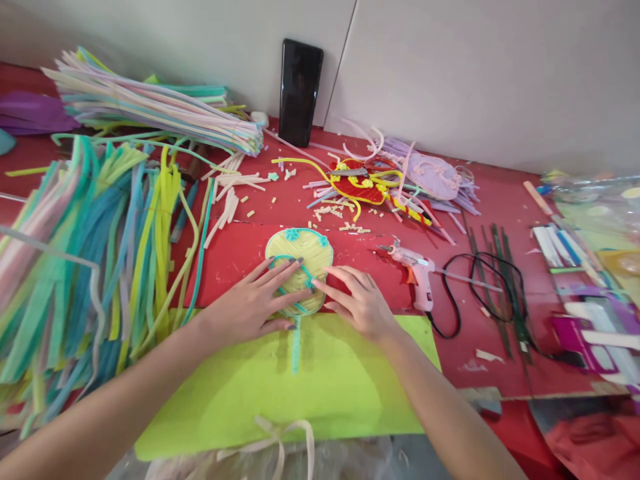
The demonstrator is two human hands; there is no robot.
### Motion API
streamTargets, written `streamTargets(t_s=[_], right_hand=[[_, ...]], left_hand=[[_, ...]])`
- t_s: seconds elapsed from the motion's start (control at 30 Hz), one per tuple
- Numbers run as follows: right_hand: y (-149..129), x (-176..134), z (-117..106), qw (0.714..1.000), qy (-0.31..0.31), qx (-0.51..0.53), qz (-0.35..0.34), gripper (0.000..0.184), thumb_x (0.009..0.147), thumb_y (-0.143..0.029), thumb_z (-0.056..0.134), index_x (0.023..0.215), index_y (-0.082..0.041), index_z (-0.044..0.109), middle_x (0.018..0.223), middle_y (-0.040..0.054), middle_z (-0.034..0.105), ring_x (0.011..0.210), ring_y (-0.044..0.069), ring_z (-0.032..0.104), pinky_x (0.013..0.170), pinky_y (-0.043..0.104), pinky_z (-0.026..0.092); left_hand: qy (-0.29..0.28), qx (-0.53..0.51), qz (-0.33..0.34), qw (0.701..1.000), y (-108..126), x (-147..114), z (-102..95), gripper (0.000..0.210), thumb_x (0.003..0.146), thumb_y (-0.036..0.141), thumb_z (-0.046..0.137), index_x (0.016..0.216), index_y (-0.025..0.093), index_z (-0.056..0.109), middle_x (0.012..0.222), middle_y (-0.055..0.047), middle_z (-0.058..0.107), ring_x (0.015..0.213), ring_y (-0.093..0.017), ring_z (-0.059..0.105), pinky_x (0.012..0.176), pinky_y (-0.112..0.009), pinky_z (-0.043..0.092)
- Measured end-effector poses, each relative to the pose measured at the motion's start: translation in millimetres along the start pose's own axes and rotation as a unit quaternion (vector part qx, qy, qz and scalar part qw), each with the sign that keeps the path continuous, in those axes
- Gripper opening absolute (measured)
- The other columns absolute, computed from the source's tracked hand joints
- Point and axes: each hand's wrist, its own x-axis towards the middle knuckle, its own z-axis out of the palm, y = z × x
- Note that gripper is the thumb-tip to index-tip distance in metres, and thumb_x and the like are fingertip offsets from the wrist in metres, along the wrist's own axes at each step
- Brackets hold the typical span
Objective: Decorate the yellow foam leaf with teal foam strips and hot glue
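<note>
A round fan made of pale yellow pipe cleaners [320,250], with turquoise edging and small turquoise flowers, lies in front of me on red and lime-green surfaces. Its turquoise handle [295,350] points toward me. My left hand [267,293] rests flat across the fan's left side, fingers spread, covering part of it. At the right edge, the fingertips of my right hand [357,300] touch the fan beside a turquoise pipe-cleaner strand [307,272] that crosses its face. The right fingers are apart and loosely bent.
A pink glue gun [419,273] with a black cord lies to the right. Pipe-cleaner bundles [155,103] fill the left side. A black phone [300,93] leans on the wall. Behind the fan lie scissors [350,173], a red-and-yellow piece [363,190] and a lilac one [435,177].
</note>
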Motion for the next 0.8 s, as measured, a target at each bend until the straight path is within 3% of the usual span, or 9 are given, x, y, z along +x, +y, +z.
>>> streamTargets(t_s=[0.17,0.53,0.8], right_hand=[[-1.0,0.8,0.2,1.0,0.001,0.011,0.009,0.041,0.093,-0.035,0.048,0.134,-0.031,0.049,0.142,0.0057,0.045,0.126,0.024,0.041,0.102,0.045,0.041],[0.0,-0.2,1.2,1.0,-0.005,-0.002,0.007,0.042,0.092,-0.036,0.05,0.134,-0.034,0.048,0.143,0.0041,0.044,0.127,0.024,0.04,0.1,0.044,0.041],[-3.5,1.7,-3.7,0.998,-0.003,-0.061,-0.025,0.045,0.092,-0.037,0.05,0.136,-0.031,0.045,0.144,0.0046,0.045,0.129,0.024,0.04,0.099,0.043,0.039]], left_hand=[[-0.007,-0.01,0.002,1.0,-2.3,-0.3,-3.3,0.065,0.09,0.054,0.043,0.147,0.03,0.023,0.156,-0.01,0.015,0.14,-0.029,0.026,0.113,-0.051,0.024],[0.002,-0.04,-0.012,0.999,-2.9,0.3,-3.7,0.057,0.09,0.053,0.043,0.141,0.028,0.038,0.154,-0.008,0.022,0.14,-0.027,0.028,0.114,-0.049,0.024],[0.004,-0.032,-0.008,0.999,-2.0,1.3,-3.3,0.056,0.09,0.053,0.044,0.14,0.027,0.039,0.154,-0.009,0.023,0.139,-0.028,0.029,0.113,-0.05,0.025]])
